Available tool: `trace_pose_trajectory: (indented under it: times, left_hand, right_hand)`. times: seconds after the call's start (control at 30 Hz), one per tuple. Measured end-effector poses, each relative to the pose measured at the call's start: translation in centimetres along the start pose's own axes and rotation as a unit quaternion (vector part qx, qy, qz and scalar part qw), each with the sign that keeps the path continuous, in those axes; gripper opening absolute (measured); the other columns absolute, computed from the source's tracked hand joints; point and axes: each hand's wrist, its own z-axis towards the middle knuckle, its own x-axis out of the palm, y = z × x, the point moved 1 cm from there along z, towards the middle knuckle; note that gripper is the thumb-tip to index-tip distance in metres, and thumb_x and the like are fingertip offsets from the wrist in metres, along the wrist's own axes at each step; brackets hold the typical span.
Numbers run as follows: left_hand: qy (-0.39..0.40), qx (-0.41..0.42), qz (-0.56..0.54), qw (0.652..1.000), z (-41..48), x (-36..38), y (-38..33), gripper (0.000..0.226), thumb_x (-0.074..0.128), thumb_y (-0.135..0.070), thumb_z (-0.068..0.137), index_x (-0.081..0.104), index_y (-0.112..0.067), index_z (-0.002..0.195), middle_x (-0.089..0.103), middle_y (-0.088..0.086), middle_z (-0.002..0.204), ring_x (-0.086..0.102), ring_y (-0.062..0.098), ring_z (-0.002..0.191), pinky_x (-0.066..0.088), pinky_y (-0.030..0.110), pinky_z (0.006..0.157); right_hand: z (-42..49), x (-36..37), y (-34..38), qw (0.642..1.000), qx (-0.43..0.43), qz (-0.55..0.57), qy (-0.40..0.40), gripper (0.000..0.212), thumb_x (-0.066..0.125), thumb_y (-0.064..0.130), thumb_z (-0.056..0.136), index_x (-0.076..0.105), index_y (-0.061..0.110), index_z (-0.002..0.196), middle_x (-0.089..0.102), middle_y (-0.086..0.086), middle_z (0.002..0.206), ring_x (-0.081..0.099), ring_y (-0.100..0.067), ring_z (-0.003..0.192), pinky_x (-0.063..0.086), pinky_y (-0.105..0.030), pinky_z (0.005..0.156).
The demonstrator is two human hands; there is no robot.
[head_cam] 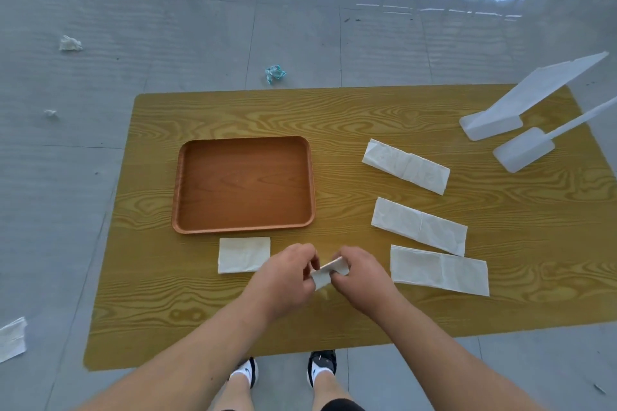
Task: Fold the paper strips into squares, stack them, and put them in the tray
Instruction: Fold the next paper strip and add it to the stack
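- Our left hand [287,272] and right hand [359,272] pinch one folded strip [329,272] between them, lifted above the counter's [367,304] near edge.
- One finished square [243,254] lies beside the empty tray [243,184]; three strips [405,166] wait toward the right edge.
- Uneven pinching could skew the crease, we judge, spoiling the stack.

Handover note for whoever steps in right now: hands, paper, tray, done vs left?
Left hand and right hand: both pinching one paper piece, mid-fold, just above the table.
Tray: nothing in it, sits centre-left on the table.
Done: one folded square lies in front of the tray, left of the hands.
Left: finish the fold in hand, then fold the three flat strips on the right: far, middle, near. Stack all squares and put them in the tray.
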Motion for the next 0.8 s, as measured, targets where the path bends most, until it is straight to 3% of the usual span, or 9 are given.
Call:
trace_pose_trajectory:
  times: [0.07, 0.17, 0.23, 0.33, 0.47, 0.53, 0.63, 0.73, 0.8]
  left_hand:
    - [-0.039, -0.059, -0.089, 0.994, -0.9, -1.8, 1.7, 0.022, 0.067, -0.024, 0.085, 0.057, -0.037, 0.1, 0.065, -0.01, 0.085, 0.063, 0.008, 0.07, 0.055, 0.03, 0.059]
    - [-0.065, -0.192, -0.272, 0.941, -1.9, -4.0, 5.1, 0.03, 0.077, -0.02, 0.086, 0.06, -0.031, 0.108, 0.069, -0.002, 0.093, 0.066, 0.011, 0.072, 0.052, 0.024, 0.058]
    - [-0.047, -0.252, -0.321, 0.912, -2.5, -5.1, 7.9, 0.019, 0.081, -0.018, 0.089, 0.07, -0.02, 0.105, 0.077, 0.005, 0.093, 0.067, 0.015, 0.072, 0.055, 0.028, 0.062]
    - [-0.07, -0.278, -0.302, 0.909, -3.5, -6.1, 11.5, 0.009, 0.082, -0.022, 0.09, 0.078, -0.015, 0.091, 0.081, 0.008, 0.084, 0.066, 0.012, 0.062, 0.055, 0.028, 0.057]
    - [-0.116, -0.284, -0.168, 0.937, -3.7, -6.5, 14.1, 0.024, 0.076, -0.043, 0.09, 0.07, -0.024, 0.078, 0.073, -0.004, 0.07, 0.065, 0.013, 0.06, 0.051, 0.034, 0.058]
    - [-0.125, -0.284, -0.097, 0.946, -3.7, -6.4, 14.6, 0.025, 0.07, -0.052, 0.091, 0.064, -0.029, 0.083, 0.07, -0.01, 0.078, 0.062, 0.01, 0.07, 0.046, 0.032, 0.057]
    - [-0.166, -0.24, -0.038, 0.956, -4.5, -5.9, 14.4, 0.031, 0.065, -0.053, 0.092, 0.056, -0.028, 0.108, 0.058, -0.01, 0.102, 0.059, 0.014, 0.088, 0.049, 0.035, 0.07]
    - [-0.175, -0.075, 0.11, 0.976, -5.5, -5.0, 13.6, 0.043, 0.059, -0.048, 0.094, 0.057, -0.02, 0.126, 0.059, 0.001, 0.12, 0.057, 0.022, 0.11, 0.053, 0.038, 0.092]
    - [-0.118, -0.001, 0.174, 0.978, -5.6, -4.2, 13.3, 0.059, 0.054, -0.048, 0.097, 0.052, -0.016, 0.147, 0.053, 0.008, 0.152, 0.049, 0.031, 0.14, 0.041, 0.045, 0.116]
  right_hand:
    - [0.8, 0.9, 1.7, 0.993, 0.029, 0.114, 0.033, 0.011, 0.067, 0.017, 0.088, 0.063, 0.02, 0.078, 0.064, 0.001, 0.074, 0.056, -0.013, 0.065, 0.046, -0.032, 0.057]
    - [1.5, 2.5, 4.0, 0.948, 0.068, 0.296, 0.09, 0.007, 0.071, 0.008, 0.092, 0.074, 0.014, 0.088, 0.074, 0.001, 0.076, 0.064, -0.013, 0.066, 0.049, -0.026, 0.058]
    - [2.1, 3.8, 5.6, 0.929, 0.084, 0.343, 0.109, 0.01, 0.07, 0.006, 0.095, 0.078, 0.012, 0.095, 0.077, -0.001, 0.079, 0.065, -0.013, 0.066, 0.05, -0.026, 0.059]
    - [3.2, 5.5, 7.3, 0.956, 0.093, 0.265, 0.083, 0.014, 0.068, 0.013, 0.096, 0.077, 0.008, 0.086, 0.071, -0.004, 0.07, 0.059, -0.013, 0.055, 0.049, -0.03, 0.054]
    - [4.6, 7.2, 9.8, 0.989, 0.083, 0.123, 0.025, 0.021, 0.068, 0.026, 0.092, 0.069, 0.014, 0.075, 0.073, -0.002, 0.064, 0.066, -0.017, 0.052, 0.053, -0.034, 0.053]
    - [4.6, 7.7, 10.6, 0.997, 0.066, 0.038, -0.022, 0.019, 0.064, 0.035, 0.091, 0.066, 0.021, 0.078, 0.072, 0.003, 0.069, 0.066, -0.017, 0.062, 0.052, -0.036, 0.055]
    - [3.5, 8.5, 10.5, 0.991, -0.013, -0.078, -0.109, 0.013, 0.059, 0.039, 0.093, 0.055, 0.026, 0.092, 0.061, 0.01, 0.082, 0.058, -0.012, 0.072, 0.046, -0.033, 0.056]
    - [1.7, 10.0, 9.9, 0.965, -0.167, -0.181, -0.096, 0.029, 0.052, 0.033, 0.094, 0.058, 0.021, 0.12, 0.064, 0.001, 0.113, 0.058, -0.019, 0.105, 0.054, -0.038, 0.09]
    - [1.4, 11.5, 9.5, 0.944, -0.229, -0.236, -0.041, 0.055, 0.046, 0.03, 0.095, 0.048, 0.012, 0.147, 0.054, -0.012, 0.15, 0.045, -0.031, 0.14, 0.04, -0.049, 0.116]
